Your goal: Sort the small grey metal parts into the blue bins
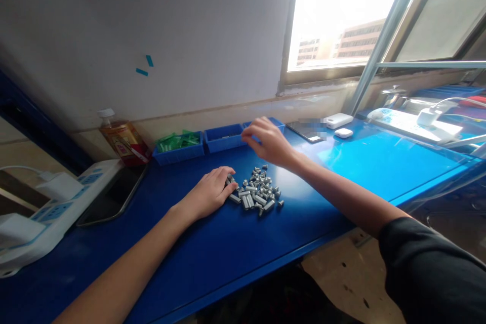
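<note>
On the blue table lies a loose pile of silvery metal screws (266, 182) and cylindrical metal standoffs (246, 200). My left hand (212, 190) rests at the pile's left edge, its thumb and fingers closed around a metal standoff that is partly hidden. Beyond the pile, my right hand (270, 140) hovers in front of the small blue bins, with its fingers bent together and pointing left. Whatever its fingertips hold, if anything, is too small to make out. Behind it, the middle blue bin (218, 146) contains a few small dark pieces; the right-hand blue bin (279, 125) is mostly covered.
Green pieces fill another blue bin (179, 154) by the wall. To the left are a drink bottle (123, 136), a dark phone (112, 197) and a white power strip (61, 212). At the back right lie a dark flat device (304, 129) and a white case (343, 133).
</note>
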Available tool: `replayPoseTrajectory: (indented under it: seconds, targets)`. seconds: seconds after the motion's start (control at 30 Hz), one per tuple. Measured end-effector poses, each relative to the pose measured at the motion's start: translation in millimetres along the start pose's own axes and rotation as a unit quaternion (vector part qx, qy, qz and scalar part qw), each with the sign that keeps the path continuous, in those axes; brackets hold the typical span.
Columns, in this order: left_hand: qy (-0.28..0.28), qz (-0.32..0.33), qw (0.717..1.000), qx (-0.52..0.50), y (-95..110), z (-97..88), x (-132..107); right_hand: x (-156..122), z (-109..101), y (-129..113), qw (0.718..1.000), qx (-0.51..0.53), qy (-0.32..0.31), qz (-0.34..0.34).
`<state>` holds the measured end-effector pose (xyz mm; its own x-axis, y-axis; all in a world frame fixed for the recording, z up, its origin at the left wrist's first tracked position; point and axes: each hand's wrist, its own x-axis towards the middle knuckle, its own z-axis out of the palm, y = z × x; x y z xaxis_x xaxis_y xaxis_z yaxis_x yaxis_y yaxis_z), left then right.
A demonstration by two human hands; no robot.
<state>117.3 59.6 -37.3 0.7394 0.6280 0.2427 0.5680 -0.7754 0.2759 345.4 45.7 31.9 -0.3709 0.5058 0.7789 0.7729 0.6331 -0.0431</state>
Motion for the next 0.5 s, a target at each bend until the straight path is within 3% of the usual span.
replayPoseTrajectory:
  seconds: [0.07, 0.13, 0.17, 0.23, 0.3, 0.4, 0.5]
  targets:
    - [0.01, 0.018, 1.0, 0.005, 2, -0.6, -1, 18, -18, 13, 0.99, -0.036, 0.132, 0.022]
    - [0.043, 0.056, 0.997, 0.023, 6, -1.9, -1, 30, -26, 32, 0.98, -0.07, 0.176, 0.056]
    - [0.063, 0.075, 0.995, 0.033, 8, -2.7, -1, 32, -26, 41, 0.98, -0.087, 0.164, 0.077]
    - [0.086, 0.099, 0.99, 0.046, 13, -3.8, -1, 27, -20, 52, 0.983, -0.105, 0.078, 0.131]
    - [0.069, 0.106, 0.991, 0.051, 18, -4.1, -1, 11, -11, 48, 0.983, -0.064, -0.065, 0.161]
    - [0.027, 0.09, 0.994, 0.052, 20, -3.2, -1, -20, -1, 21, 0.964, 0.065, -0.24, 0.096]
    - [0.014, 0.061, 0.997, 0.046, 20, -2.5, 0, -39, 7, -7, 0.943, 0.118, -0.305, 0.053]
